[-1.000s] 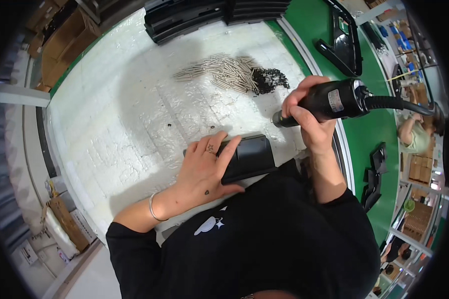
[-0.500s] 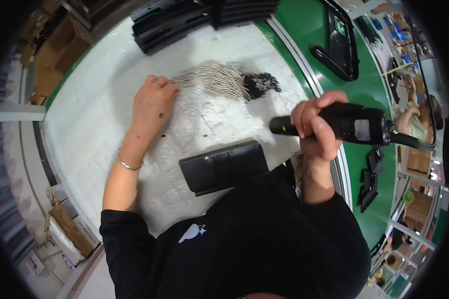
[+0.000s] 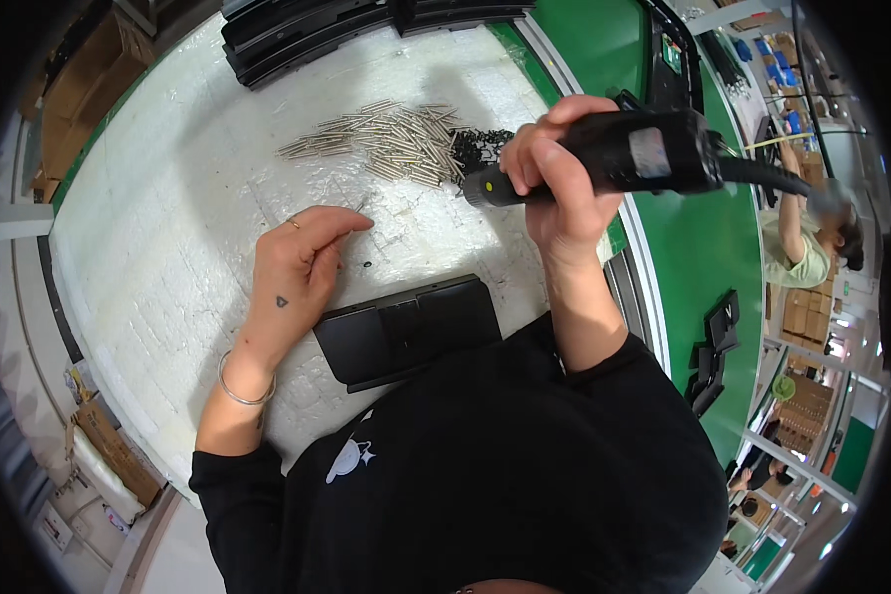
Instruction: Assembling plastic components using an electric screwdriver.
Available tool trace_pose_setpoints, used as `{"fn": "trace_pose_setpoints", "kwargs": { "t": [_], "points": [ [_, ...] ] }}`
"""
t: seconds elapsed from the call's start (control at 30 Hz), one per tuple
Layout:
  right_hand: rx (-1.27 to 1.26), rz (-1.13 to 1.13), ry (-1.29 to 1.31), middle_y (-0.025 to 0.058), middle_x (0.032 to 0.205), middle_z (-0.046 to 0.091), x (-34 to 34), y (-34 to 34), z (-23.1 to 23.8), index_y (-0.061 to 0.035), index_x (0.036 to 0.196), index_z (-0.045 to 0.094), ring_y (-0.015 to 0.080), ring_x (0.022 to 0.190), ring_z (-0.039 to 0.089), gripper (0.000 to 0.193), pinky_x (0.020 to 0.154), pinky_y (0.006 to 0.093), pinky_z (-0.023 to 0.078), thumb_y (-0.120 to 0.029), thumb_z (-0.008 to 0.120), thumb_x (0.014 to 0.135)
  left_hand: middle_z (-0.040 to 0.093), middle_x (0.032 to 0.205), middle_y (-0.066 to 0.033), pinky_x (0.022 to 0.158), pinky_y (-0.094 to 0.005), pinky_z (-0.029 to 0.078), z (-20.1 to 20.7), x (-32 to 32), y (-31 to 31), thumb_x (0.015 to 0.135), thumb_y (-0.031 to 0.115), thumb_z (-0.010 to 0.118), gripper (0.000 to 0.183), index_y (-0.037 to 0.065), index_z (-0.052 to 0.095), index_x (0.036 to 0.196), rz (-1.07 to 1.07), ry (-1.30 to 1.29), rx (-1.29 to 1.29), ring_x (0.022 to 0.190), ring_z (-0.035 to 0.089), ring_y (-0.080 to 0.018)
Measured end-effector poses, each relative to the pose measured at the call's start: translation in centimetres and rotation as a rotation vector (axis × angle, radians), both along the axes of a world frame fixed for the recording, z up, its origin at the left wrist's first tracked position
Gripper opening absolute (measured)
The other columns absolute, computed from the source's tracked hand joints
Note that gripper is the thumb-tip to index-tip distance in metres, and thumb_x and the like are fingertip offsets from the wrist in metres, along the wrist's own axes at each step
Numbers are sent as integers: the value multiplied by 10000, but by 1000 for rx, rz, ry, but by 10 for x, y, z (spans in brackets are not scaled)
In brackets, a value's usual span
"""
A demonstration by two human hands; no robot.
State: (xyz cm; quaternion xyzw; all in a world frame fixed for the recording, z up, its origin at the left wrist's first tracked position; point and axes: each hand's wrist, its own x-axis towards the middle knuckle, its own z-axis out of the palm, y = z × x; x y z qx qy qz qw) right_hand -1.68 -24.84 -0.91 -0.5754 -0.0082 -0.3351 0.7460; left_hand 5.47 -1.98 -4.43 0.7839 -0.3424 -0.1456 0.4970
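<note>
My right hand (image 3: 561, 183) grips a black corded electric screwdriver (image 3: 643, 150), fingers and thumb wrapped round its body. The screwdriver's nose points left and reaches the pile of small black screws (image 3: 477, 148). My left hand (image 3: 297, 265) hovers over the white surface, fingers curled and forefinger bent toward the thumb; what they hold, if anything, is too small to make out. A heap of slim silver metal pins (image 3: 406, 146) lies beyond it, beside the screws. Close to my body lies a flat black rectangular part (image 3: 411, 332) with a raised edge.
Stacked long black parts (image 3: 307, 40) stand at the far edge of the white padded work surface (image 3: 188, 257). To the right runs a metal rail, then a green table (image 3: 658, 257) with black pieces (image 3: 713, 351). Another person (image 3: 807, 243) works at far right. A carton (image 3: 94, 94) stands far left.
My left hand has drawn back from the silver pins toward the black part. My right hand has carried the screwdriver left and away from me, to the black screws.
</note>
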Motion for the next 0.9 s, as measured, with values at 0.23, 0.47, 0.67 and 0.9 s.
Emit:
{"fn": "trace_pose_setpoints", "kwargs": {
  "t": [0.23, 0.47, 0.67, 0.9],
  "points": [
    [59, 200, -208, 0, 597, 421, -24, -4, 37, -82, 1103, 470, 122, 486, 411, 291, 566, 307, 384, -139, 524, 824, 683, 920, -77, 631, -298, 513, 7, -8, -38, 738, 130, 794, 239, 59, 701, 947, -33, -156, -112, 747, 614, -216],
    [16, 383, -340, -37, 638, 470, -31, -19, 52, -88, 1117, 493, 77, 526, 439, 303, 612, 276, 381, -183, 542, 833, 690, 914, -39, 671, -305, 507, 6, -1, -67, 720, 156, 804, 237, 100, 726, 937, -127, -456, -245, 810, 602, -219],
    [-12, 320, -375, 5, 618, 480, -28, -38, 44, -103, 1176, 426, 138, 508, 465, 367, 585, 324, 418, -139, 546, 832, 691, 825, -20, 644, -297, 501, -4, 1, -87, 728, 144, 792, 157, 100, 730, 865, -37, -468, -233, 770, 606, -201],
    [9, 379, -402, -1, 630, 500, -29, -44, 43, -115, 1183, 424, 140, 517, 482, 378, 582, 320, 419, -129, 563, 832, 665, 737, 12, 611, -291, 496, 5, 0, -94, 700, 239, 801, 187, 105, 680, 749, -19, -505, -215, 719, 596, -189]
  ]
}}
